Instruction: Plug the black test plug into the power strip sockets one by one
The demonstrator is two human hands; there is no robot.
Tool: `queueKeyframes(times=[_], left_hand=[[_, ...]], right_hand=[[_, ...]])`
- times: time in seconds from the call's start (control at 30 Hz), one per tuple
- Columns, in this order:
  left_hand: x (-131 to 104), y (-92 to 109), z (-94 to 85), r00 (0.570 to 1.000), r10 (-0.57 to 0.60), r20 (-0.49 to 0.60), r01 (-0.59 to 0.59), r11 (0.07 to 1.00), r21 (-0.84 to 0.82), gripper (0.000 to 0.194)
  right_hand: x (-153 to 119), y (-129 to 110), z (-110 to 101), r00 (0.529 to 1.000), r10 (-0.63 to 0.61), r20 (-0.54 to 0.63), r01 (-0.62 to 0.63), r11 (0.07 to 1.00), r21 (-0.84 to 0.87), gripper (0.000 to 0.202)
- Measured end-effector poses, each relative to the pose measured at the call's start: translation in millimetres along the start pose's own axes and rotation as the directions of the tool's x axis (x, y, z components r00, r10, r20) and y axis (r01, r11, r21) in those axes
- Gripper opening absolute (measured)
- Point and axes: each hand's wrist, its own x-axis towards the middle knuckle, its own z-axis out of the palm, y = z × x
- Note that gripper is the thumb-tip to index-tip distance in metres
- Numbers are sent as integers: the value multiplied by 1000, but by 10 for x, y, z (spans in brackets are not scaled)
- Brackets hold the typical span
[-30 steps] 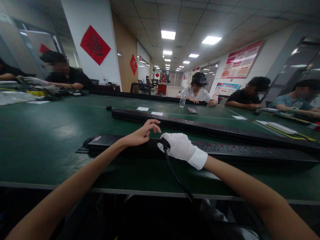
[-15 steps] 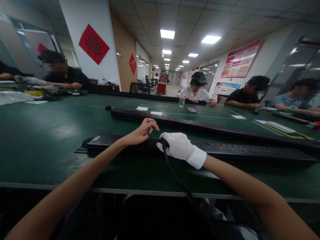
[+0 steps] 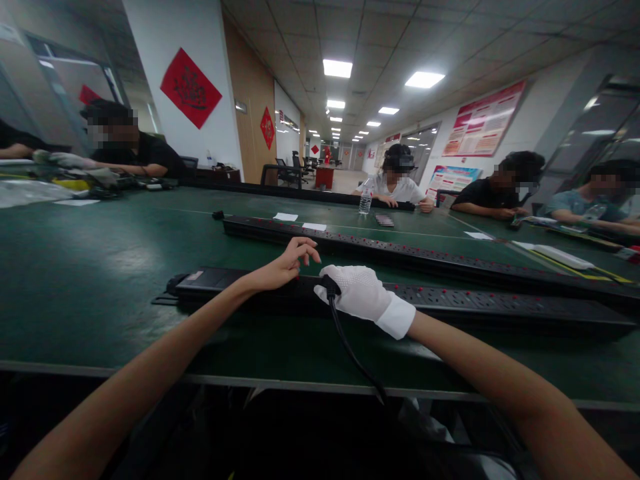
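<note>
In front of me a long black power strip (image 3: 480,301) with a row of sockets and small red parts lies across the green table (image 3: 120,247). My right hand (image 3: 357,292), in a white dotted glove, grips a black power plug (image 3: 331,287) over the strip's middle. From the plug a black cord (image 3: 350,351) hangs down past the table's front edge. My bare left hand (image 3: 293,259) rests on or just above the strip, left of the plug, with its fingers apart and bent and nothing in them. The gloved fingers hide the plug's pins and the sockets beneath.
A second black power strip (image 3: 400,251) lies behind the first. Further back are a water bottle (image 3: 365,199), paper slips (image 3: 286,217) and a white power strip (image 3: 565,256). Several people sit around the table. A plastic bag (image 3: 30,193) lies at the left.
Both hands keep nearly the same pose, and the plug stays in the gloved right hand. The whole view has shifted very slightly.
</note>
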Motion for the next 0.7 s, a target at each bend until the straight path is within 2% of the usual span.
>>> queueKeyframes(times=[0.23,0.37,0.43,0.5,0.6,0.7], left_hand=[[-6,27,-4,999,-6,32,6,1000,-4,53],[-9,57,-19,999,-13,38,12,1000,10,56],[-14,75,-28,999,-22,33,23,1000,-10,56],[-22,85,-36,999,-31,32,32,999,-35,56],[-32,72,-41,999,-26,20,27,997,-69,55],[-30,18,-27,1000,-31,-2,30,988,-152,53]], right_hand=[[10,16,0,999,-27,19,26,1000,2,45],[11,33,7,999,-33,-8,34,997,66,44],[27,47,18,999,5,-37,0,990,141,41],[61,65,37,992,94,-89,-67,960,272,37],[137,95,66,971,206,-124,-116,852,510,34],[209,110,74,984,168,-55,-100,785,612,33]])
